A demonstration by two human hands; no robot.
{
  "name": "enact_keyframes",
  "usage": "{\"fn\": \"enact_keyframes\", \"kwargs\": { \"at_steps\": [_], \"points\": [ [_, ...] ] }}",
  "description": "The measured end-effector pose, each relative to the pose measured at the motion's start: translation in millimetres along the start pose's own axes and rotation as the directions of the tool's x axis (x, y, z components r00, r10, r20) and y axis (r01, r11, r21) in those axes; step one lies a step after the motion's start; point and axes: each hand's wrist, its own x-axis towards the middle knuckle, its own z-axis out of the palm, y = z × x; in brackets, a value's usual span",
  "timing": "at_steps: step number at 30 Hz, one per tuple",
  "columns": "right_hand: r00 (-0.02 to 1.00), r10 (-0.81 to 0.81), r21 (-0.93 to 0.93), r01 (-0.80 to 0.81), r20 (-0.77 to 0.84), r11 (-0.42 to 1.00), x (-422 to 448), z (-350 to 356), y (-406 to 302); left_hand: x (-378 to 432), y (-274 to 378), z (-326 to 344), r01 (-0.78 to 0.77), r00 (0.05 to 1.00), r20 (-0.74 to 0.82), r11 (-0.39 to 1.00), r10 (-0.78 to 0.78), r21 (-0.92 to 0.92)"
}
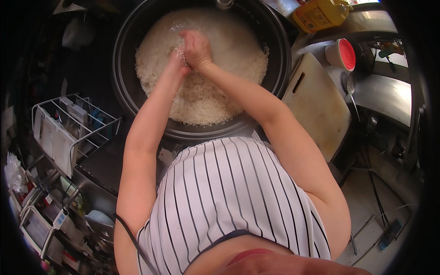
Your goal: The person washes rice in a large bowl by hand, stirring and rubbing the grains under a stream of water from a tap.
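Note:
A large dark round pot [118, 65] stands before me, holding uncooked white rice [202, 103] in cloudy water [220, 27]. The rice is heaped towards the near side, while water covers the far part. Both my hands meet over the left-middle of the pot. My left hand [180, 62] is low in the wet rice, with grains clinging to it and its fingers partly hidden. My right hand [196, 48] is curled against it with the fingers bent in; whether rice is inside it cannot be told. A metal fitting [224, 3] shows at the pot's far edge.
To the right lie a worn white cutting board [316, 103], a white tub with a red lid [347, 55], a slotted metal skimmer [350, 84] and a yellow jug [318, 17]. A white wire rack [92, 132] stands at the left.

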Motion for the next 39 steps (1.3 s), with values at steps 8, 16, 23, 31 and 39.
{"fn": "enact_keyframes", "kwargs": {
  "at_steps": [8, 16, 23, 31, 39],
  "points": [
    [0.924, -0.378, 0.101, 0.381, -0.056, 0.919, -4.3, 8.9, -28.4, 11.7, 7.2, -24.7, -0.298, 0.946, 0.229, 0.891, 0.228, 0.342],
    [0.913, -0.406, 0.005, 0.406, 0.036, 0.914, 3.6, -10.6, -37.9, -3.7, 5.3, -3.2, -0.24, 0.948, 0.193, 0.967, 0.252, -0.084],
    [0.907, -0.377, -0.1, 0.399, 0.19, 0.911, 25.8, -5.4, -11.1, -0.9, 11.8, 4.5, -0.02, 0.965, 0.237, 0.93, 0.114, -0.368],
    [0.996, -0.037, -0.201, 0.053, 0.085, 0.978, 57.1, -22.6, 103.8, -0.3, 17.6, 18.2, 0.121, 0.95, 0.31, 0.956, -0.034, -0.268],
    [0.86, 0.51, 0.007, -0.51, -0.021, 0.86, 52.1, -48.3, 138.2, 31.2, 7.3, -29.1, -0.024, 0.999, 0.012, 0.896, 0.032, -0.443]
  ]
}}
